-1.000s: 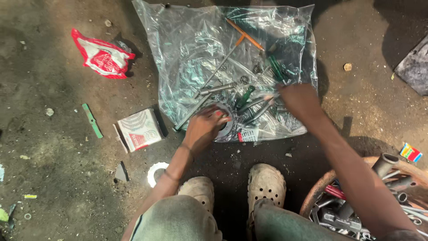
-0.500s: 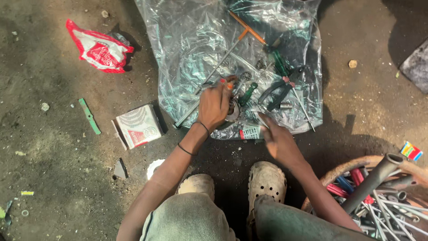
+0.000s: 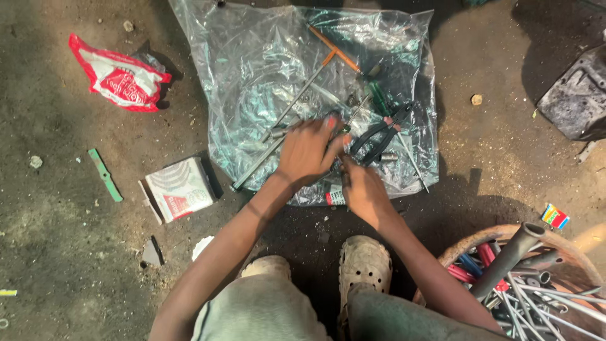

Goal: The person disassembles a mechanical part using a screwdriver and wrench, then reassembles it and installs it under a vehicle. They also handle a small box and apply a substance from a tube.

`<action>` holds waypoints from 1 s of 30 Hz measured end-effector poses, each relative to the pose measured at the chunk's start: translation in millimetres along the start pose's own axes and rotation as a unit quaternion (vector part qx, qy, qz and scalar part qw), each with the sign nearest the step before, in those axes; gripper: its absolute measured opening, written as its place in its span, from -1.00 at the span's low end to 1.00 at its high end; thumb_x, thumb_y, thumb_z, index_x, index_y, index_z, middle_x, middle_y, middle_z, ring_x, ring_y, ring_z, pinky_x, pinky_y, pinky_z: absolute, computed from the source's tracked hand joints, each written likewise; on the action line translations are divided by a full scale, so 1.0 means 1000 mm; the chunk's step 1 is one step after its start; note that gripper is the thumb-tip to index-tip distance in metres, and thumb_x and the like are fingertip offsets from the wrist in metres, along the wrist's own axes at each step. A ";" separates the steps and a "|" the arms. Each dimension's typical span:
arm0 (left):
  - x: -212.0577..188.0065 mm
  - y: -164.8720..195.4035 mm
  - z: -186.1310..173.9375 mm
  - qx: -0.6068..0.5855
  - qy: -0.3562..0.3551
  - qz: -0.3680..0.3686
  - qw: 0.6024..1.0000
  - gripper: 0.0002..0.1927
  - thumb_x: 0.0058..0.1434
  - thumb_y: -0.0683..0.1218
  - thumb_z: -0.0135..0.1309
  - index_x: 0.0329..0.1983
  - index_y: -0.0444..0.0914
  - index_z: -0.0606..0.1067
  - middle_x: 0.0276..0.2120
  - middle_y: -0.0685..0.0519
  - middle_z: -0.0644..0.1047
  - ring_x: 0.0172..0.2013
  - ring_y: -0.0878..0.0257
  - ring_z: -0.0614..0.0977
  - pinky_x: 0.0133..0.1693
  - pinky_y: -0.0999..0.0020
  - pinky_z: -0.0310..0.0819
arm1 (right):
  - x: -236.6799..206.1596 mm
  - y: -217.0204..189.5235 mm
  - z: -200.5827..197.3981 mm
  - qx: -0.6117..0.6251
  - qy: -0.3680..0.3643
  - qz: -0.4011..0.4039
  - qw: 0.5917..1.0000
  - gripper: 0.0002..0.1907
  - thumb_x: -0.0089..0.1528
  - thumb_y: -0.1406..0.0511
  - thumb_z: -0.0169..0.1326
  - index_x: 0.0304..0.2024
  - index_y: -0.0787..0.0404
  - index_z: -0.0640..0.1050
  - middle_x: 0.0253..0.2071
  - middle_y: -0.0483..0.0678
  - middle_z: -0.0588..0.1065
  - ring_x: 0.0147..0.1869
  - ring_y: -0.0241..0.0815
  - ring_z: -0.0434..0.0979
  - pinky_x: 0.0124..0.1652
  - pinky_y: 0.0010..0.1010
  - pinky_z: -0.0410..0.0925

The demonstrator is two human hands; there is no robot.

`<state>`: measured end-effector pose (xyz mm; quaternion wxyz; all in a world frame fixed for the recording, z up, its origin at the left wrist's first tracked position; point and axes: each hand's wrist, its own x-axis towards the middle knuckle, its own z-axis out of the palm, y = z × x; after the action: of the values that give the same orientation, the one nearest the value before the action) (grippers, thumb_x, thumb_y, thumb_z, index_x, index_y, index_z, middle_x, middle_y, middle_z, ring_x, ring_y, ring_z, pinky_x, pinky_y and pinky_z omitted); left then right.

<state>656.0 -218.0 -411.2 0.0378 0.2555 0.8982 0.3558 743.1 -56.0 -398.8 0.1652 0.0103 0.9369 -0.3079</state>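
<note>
Over the clear plastic sheet (image 3: pixel 252 82) spread on the dirt floor (image 3: pixel 57 221), both hands meet among scattered tools. Left hand (image 3: pixel 307 151) lies palm down, fingers loosely spread, on the tools near the long T-handle wrench (image 3: pixel 290 117); whether it grips anything I cannot tell. Right hand (image 3: pixel 363 192) sits just below it at the sheet's near edge, fingers curled under (contents hidden), beside a small tube (image 3: pixel 334 197). Black-handled pliers (image 3: pixel 379 136) lie just right of the left hand, a green screwdriver (image 3: pixel 379 98) above them. Woven basket (image 3: pixel 454 252), lower right, holds a metal pipe (image 3: pixel 505 259) and spokes. Off the sheet to the left: a small white-and-red box (image 3: pixel 180 189), a red-and-white wrapper (image 3: pixel 120 81), a green strip (image 3: pixel 104 175). Two worn clogs (image 3: pixel 364 265) near the bottom edge.
</note>
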 end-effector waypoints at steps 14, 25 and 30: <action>0.058 -0.064 -0.021 0.206 -0.124 0.379 0.894 -0.19 -0.04 0.43 0.21 0.04 -0.26 0.49 0.14 -0.11 0.43 0.21 -0.08 0.40 0.39 -0.07 0.10 | 0.092 0.003 -0.034 -0.064 -0.077 0.033 0.994 -0.37 0.18 0.48 0.00 0.34 0.28 0.31 -0.25 0.26 0.59 -0.15 0.20 0.66 -0.14 -0.09 0.50; 0.089 -0.094 -0.041 0.106 -0.065 0.315 0.941 -0.61 0.21 0.15 0.16 -0.18 -0.27 0.56 -0.11 -0.07 0.50 0.04 0.02 0.50 0.15 0.14 0.39 | 0.142 -0.004 -0.043 0.042 -0.077 0.048 0.995 -0.12 0.07 0.53 0.04 0.47 0.13 0.21 -0.39 0.16 0.55 -0.30 0.11 0.63 -0.22 -0.13 0.45; 0.123 -0.133 -0.054 0.077 -0.055 0.277 0.956 -0.70 0.11 0.04 0.15 -0.21 -0.24 0.59 -0.14 -0.04 0.50 0.00 0.03 0.52 0.11 0.13 0.42 | 0.199 -0.017 -0.039 0.046 -0.061 -0.022 0.997 -0.11 0.00 0.55 0.08 0.42 0.23 0.24 -0.49 0.12 0.48 -0.41 0.05 0.55 -0.32 -0.14 0.39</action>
<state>478.3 -273.8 -445.0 -0.0322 0.5156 0.8133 0.2678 541.3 -63.4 -423.0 0.2149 -0.0218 0.9099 -0.3543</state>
